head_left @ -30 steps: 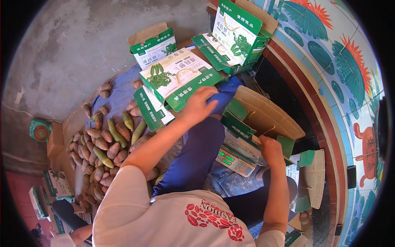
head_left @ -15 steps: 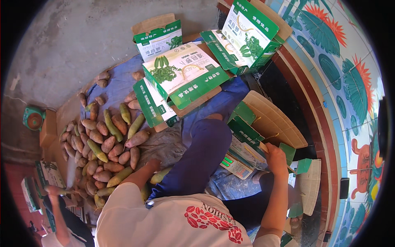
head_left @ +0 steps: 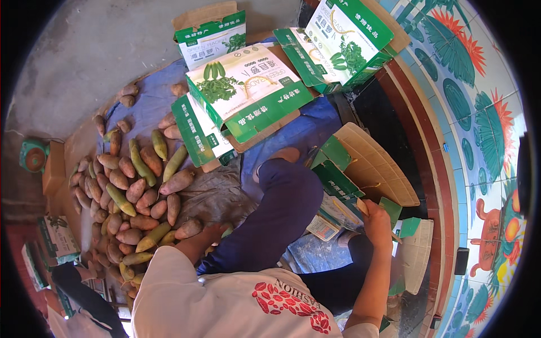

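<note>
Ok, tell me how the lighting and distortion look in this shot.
Head view: a black fisheye rim rings the picture; the tiled wall bends along the right edge; sun falls brightly on the green-and-white boxes; the root pile is sharp; the left hand lies in shade.

Glossy printed cardboard boxes beside matt, rough-skinned sweet potatoes on a crinkled blue plastic tarp.

The floor is bare grey concrete, worn and stained. A blue tarp covers part of it. Along the right side runs a dark red step, curved by the lens. Beyond it stands a tiled wall painted with green leaves, red flowers and orange fruit. Daylight falls evenly across the scene.
</note>
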